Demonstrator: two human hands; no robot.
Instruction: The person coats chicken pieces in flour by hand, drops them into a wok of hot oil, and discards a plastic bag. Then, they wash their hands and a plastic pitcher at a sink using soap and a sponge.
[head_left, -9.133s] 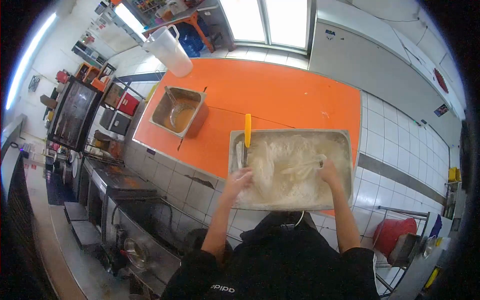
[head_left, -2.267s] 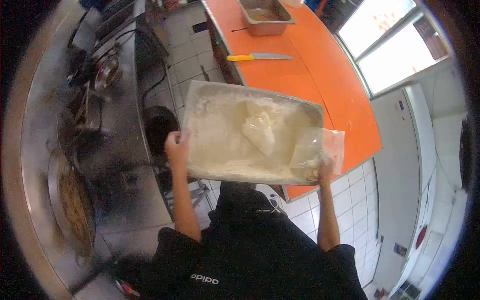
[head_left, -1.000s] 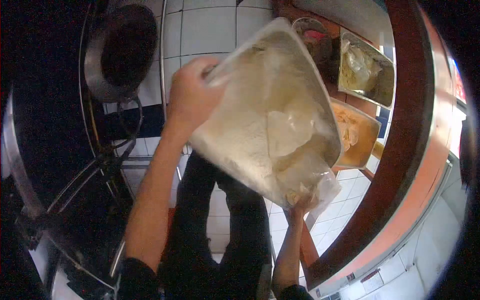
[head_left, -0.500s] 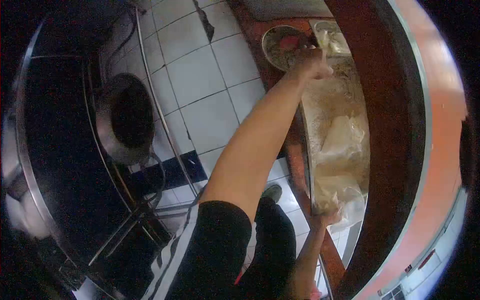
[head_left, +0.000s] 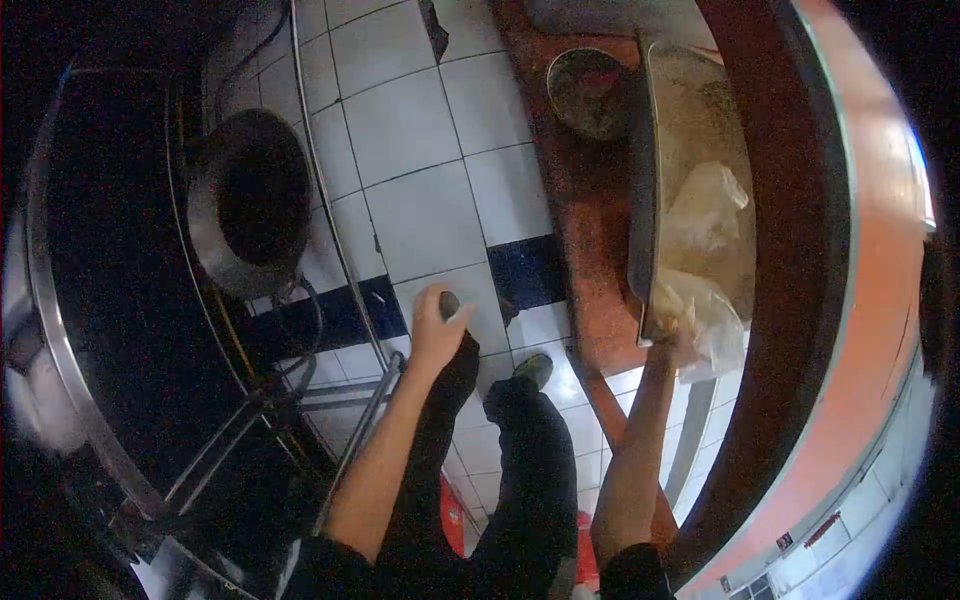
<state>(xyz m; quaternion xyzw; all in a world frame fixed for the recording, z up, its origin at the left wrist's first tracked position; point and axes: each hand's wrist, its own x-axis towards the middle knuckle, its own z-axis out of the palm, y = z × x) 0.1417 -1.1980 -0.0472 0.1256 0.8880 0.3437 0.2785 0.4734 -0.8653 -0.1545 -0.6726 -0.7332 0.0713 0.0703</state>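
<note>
My left hand (head_left: 437, 325) is in mid-air over the tiled floor, to the left of the counter. Its thumb and fingers stand apart in a loose curve; a dark shape shows between them, probably a shoe below. My right hand (head_left: 672, 348) grips a clear plastic bag (head_left: 715, 325) at the near end of a long metal tray (head_left: 652, 190). Pale yellow strips (head_left: 675, 308) show in or beside the bag, next to my fingers. Farther up the tray lies another cloudy plastic bag (head_left: 708, 210).
A round bowl (head_left: 588, 92) with a reddish item in it sits on the red-brown counter (head_left: 590, 230). On the left, a wok-like pan (head_left: 215, 235) stands by a metal rail (head_left: 318, 180). A dark wooden edge (head_left: 800, 250) curves along the tray's right side.
My left hand has come away from the far end of the tray, down and left over the floor. My right hand stays on the bag. The view has shifted.
</note>
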